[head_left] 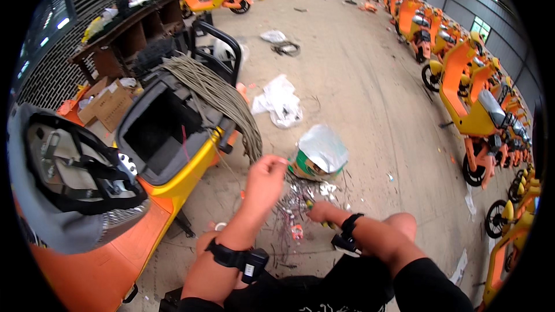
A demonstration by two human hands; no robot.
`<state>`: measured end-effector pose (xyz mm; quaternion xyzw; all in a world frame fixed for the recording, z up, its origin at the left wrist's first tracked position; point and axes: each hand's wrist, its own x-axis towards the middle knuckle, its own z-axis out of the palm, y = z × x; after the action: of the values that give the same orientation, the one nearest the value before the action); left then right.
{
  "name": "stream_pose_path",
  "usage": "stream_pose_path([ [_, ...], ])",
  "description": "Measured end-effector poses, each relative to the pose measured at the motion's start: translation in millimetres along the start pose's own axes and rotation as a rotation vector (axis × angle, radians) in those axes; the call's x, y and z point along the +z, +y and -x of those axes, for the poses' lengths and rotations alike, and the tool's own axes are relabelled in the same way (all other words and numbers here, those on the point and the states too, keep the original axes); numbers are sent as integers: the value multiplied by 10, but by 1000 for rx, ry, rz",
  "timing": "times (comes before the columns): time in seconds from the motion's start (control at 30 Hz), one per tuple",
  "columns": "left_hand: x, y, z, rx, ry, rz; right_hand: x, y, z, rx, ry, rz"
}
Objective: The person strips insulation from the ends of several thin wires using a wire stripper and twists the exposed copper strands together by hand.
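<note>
My left hand point(267, 172) is raised over the floor, just left of a green bag point(305, 164) with a silvery sheet on its top. Its fingertips are pinched together; anything between them is too small to make out. Lower and to the right, my right hand point(319, 212) is closed around a small tool with yellow-green parts point(310, 203), mostly hidden by the fingers. Below both hands lies a heap of thin wire scraps point(292, 205) with white bits and a small orange-red piece point(297, 231).
On my left stands a yellow-orange scooter point(196, 162) with its storage box open point(153, 130), coiled rope point(214, 89) over it and a grey seat point(110, 225) tipped up. A white plastic bag point(280, 101) lies ahead. Rows of scooters point(462, 92) line the right.
</note>
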<state>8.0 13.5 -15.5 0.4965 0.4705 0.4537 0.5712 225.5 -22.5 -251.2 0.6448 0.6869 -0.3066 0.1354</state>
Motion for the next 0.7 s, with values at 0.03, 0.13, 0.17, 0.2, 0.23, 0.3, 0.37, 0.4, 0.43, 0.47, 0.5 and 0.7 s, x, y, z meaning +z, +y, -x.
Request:
stream_pose_path([
  [0.03,-130,-53,27,3,16,-36,-6,-241,39,-54,-57,38],
  [0.13,-38,-80,-16,98,-37,-68,789,-16,-184,171,-24,-4],
  [0.17,-66,-126,-44,108,-30,-115,1156,50,-244,103,-6,31],
  [0.2,-109,-164,-65,110,-23,-167,1479,56,-340,31,10,60],
  [0.23,-174,-178,-51,119,-7,-183,1883,43,-392,46,37,90],
  [0.3,-140,-177,-64,99,-7,-173,2311,-36,-326,80,54,126],
  [0.37,-157,-146,-12,81,0,-176,2582,-148,-279,95,9,127],
  [0.4,-157,-140,-15,88,-3,-198,2734,-130,-307,131,-24,111],
  [0.43,-188,-124,14,89,2,-212,2865,-88,-290,165,-65,104],
  [0.47,-209,-113,30,89,1,-226,2964,-40,-329,207,-91,44],
  [0.5,-201,-85,37,75,-2,-228,3035,42,-399,260,-109,-19],
  [0.7,-289,-131,7,4,-5,-201,2720,-250,-197,126,-200,-93],
])
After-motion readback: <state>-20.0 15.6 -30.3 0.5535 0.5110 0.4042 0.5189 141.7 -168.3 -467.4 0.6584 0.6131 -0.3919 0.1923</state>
